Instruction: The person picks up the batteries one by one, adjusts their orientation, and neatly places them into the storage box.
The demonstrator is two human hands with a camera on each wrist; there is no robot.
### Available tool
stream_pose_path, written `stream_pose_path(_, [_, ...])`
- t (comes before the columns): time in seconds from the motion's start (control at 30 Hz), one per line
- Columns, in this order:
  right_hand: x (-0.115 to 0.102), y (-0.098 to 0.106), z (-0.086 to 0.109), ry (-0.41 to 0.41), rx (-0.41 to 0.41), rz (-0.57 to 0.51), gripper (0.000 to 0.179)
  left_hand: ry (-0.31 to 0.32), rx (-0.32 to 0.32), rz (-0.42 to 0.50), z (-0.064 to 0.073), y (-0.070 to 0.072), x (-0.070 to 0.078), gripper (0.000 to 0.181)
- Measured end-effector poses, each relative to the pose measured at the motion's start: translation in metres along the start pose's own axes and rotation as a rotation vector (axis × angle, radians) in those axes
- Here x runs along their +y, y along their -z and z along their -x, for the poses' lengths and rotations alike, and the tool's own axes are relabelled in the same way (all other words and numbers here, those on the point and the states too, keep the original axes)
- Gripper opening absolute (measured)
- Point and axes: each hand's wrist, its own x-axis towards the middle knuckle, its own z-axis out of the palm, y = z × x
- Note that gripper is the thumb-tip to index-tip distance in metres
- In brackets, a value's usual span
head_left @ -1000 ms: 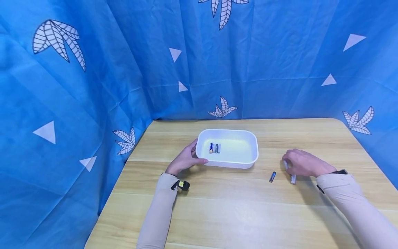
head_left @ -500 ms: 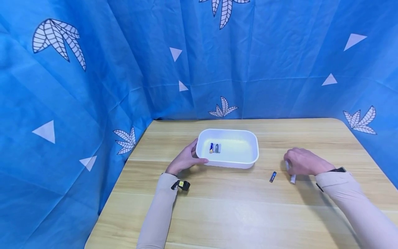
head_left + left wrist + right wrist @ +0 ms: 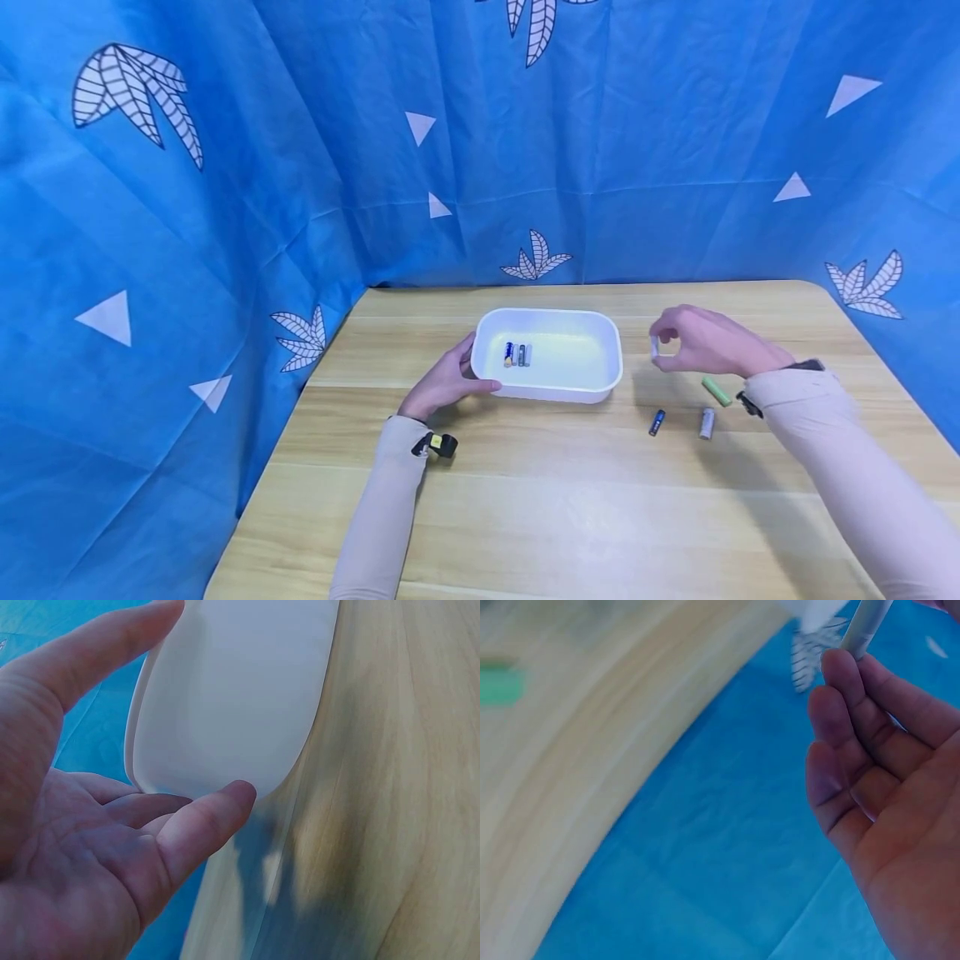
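My left hand (image 3: 444, 387) holds the left end of a white plastic box (image 3: 555, 393), its thumb against the front wall. In the left wrist view, the thumb and fingers span the box's rounded end. Inside the box, several small batteries (image 3: 517, 355) lie side by side near the left. Raised above the table, right of the box, my right hand (image 3: 708, 340) pinches a white battery (image 3: 866, 628) between thumb and fingertips. Below it on the wood lie a dark blue battery (image 3: 657, 422), a whitish battery (image 3: 707, 423) and a green battery (image 3: 716, 391).
The wooden table (image 3: 525, 517) has its far edge against a blue patterned curtain (image 3: 660, 150). More curtain hangs along the left side.
My right hand has lifted the white battery off the table and carried it up and left towards the box. The green battery has come into sight. My left hand stays on the box.
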Motion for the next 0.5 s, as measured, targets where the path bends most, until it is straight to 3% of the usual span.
stream_pose_path(0.27, [-0.035, 0.005, -0.036, 0.068, 0.03, -0.018, 0.04, -0.003, -0.006, -0.001, 0.0, -0.001, -0.001, 0.123])
stream_pose_path(0.5, [-0.057, 0.005, -0.072, 0.091, -0.005, -0.038, 0.039, 0.009, 0.012, -0.015, 0.001, -0.002, 0.002, 0.123])
